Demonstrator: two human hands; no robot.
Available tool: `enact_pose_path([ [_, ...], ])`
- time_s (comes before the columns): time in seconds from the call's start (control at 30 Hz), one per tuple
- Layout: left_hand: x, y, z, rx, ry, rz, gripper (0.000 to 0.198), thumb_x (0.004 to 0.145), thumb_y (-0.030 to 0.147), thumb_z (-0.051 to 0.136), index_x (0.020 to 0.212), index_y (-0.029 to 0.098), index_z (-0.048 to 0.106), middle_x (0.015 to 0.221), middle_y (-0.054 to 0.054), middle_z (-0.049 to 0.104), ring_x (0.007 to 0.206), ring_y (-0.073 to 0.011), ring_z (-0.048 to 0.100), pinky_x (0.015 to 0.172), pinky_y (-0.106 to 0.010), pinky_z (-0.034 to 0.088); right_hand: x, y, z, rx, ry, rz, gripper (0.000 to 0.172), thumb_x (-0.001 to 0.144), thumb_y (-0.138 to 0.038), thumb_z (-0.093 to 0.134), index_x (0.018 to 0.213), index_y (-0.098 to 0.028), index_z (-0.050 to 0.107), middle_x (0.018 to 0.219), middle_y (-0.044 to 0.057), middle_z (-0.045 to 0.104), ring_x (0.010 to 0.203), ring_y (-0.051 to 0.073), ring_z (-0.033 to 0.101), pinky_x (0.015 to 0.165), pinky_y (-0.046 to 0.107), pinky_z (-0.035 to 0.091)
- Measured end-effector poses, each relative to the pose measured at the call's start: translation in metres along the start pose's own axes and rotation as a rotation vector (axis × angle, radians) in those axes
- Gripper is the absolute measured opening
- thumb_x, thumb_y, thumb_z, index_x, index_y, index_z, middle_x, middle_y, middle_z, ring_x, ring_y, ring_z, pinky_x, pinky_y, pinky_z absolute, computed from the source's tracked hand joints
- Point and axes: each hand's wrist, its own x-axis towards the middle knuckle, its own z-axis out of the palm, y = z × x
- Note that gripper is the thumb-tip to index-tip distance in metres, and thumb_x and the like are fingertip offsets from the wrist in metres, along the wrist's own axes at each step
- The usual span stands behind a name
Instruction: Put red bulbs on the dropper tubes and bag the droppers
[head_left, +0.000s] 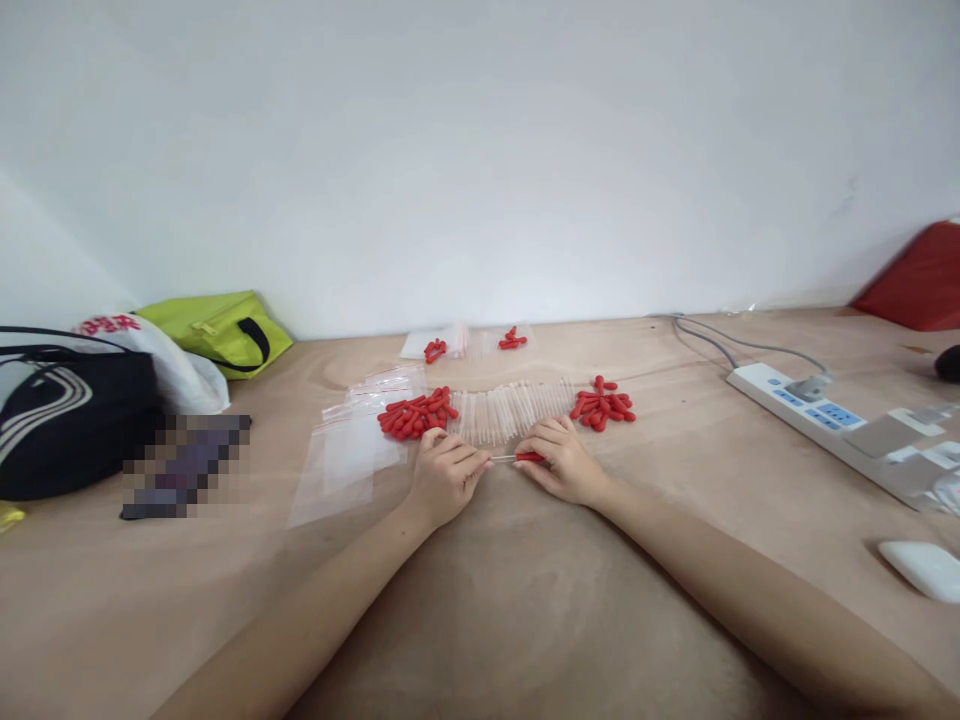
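Observation:
My left hand (444, 475) pinches the end of a thin clear tube (502, 458), fingers curled shut. My right hand (562, 462) pinches a small red cap (529, 457) at the tube's other end. Both hands rest on the wooden table (525, 600). Just beyond them lies a row of clear tubes (510, 410). A pile of red caps (417, 413) sits at its left and another pile of red caps (602, 405) at its right. Clear zip bags (349, 450) lie left of my left hand.
Further back lie bags with a few red caps (469, 342). A black bag (67, 410), a white bag and a green bag (221, 330) stand at the left. A white power strip (832, 420) with cables lies at the right, a white object (922, 568) nearer, a red thing (919, 280) far right.

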Motion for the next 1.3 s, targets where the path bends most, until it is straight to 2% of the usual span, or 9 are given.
enact_pose_path([
  [0.63, 0.001, 0.000, 0.002, -0.019, -0.011, 0.011, 0.016, 0.084, 0.021, 0.049, 0.075, 0.020, 0.063, 0.064, 0.002, 0.067, 0.061, -0.0128, 0.053, 0.071, -0.035, 0.030, 0.002, -0.001, 0.000, -0.033, -0.046, -0.049, 0.015, 0.084, -0.027, 0.047, 0.081, -0.018, 0.058, 0.079, 0.004, 0.063, 0.079, 0.016, 0.051, 0.070, 0.032, 0.028],
  [0.8, 0.000, -0.001, 0.002, -0.028, -0.027, -0.033, 0.016, 0.084, 0.022, 0.049, 0.076, 0.021, 0.064, 0.066, 0.002, 0.068, 0.063, -0.0130, 0.055, 0.072, -0.035, 0.031, 0.003, 0.002, 0.002, 0.015, -0.038, -0.002, 0.014, 0.083, -0.028, 0.050, 0.082, -0.018, 0.059, 0.080, 0.004, 0.063, 0.080, 0.017, 0.051, 0.071, 0.032, 0.030],
  [0.97, 0.000, -0.001, 0.001, -0.026, 0.028, -0.072, 0.016, 0.084, 0.025, 0.050, 0.078, 0.021, 0.065, 0.065, 0.003, 0.069, 0.062, -0.0125, 0.056, 0.074, -0.034, 0.032, 0.003, 0.009, 0.003, 0.241, 0.064, 0.140, 0.015, 0.078, -0.033, 0.057, 0.084, -0.019, 0.060, 0.080, 0.004, 0.063, 0.078, 0.017, 0.053, 0.074, 0.033, 0.037],
  [1.1, 0.000, -0.001, 0.002, -0.015, 0.054, -0.093, 0.018, 0.084, 0.027, 0.050, 0.077, 0.022, 0.065, 0.066, 0.002, 0.069, 0.061, -0.0128, 0.055, 0.074, -0.034, 0.032, 0.003, 0.008, 0.006, 0.568, 0.115, 0.360, 0.018, 0.072, -0.035, 0.062, 0.080, -0.019, 0.058, 0.077, 0.004, 0.062, 0.073, 0.016, 0.055, 0.069, 0.032, 0.043],
  [1.2, 0.000, -0.001, 0.003, -0.043, 0.029, -0.080, 0.019, 0.085, 0.029, 0.049, 0.082, 0.023, 0.066, 0.067, 0.002, 0.069, 0.063, -0.0131, 0.055, 0.074, -0.034, 0.033, 0.006, 0.002, 0.011, 0.853, 0.132, 0.472, 0.022, 0.070, -0.036, 0.062, 0.083, -0.019, 0.056, 0.077, 0.002, 0.061, 0.073, 0.014, 0.056, 0.069, 0.030, 0.045],
  [1.3, 0.000, -0.001, 0.001, -0.070, -0.011, -0.060, 0.021, 0.083, 0.036, 0.051, 0.090, 0.023, 0.066, 0.075, 0.000, 0.070, 0.069, -0.0154, 0.056, 0.075, -0.035, 0.034, 0.012, -0.001, 0.010, 0.957, 0.186, 0.498, 0.031, 0.072, -0.037, 0.059, 0.097, -0.020, 0.055, 0.078, 0.000, 0.058, 0.073, 0.013, 0.055, 0.072, 0.029, 0.045],
])
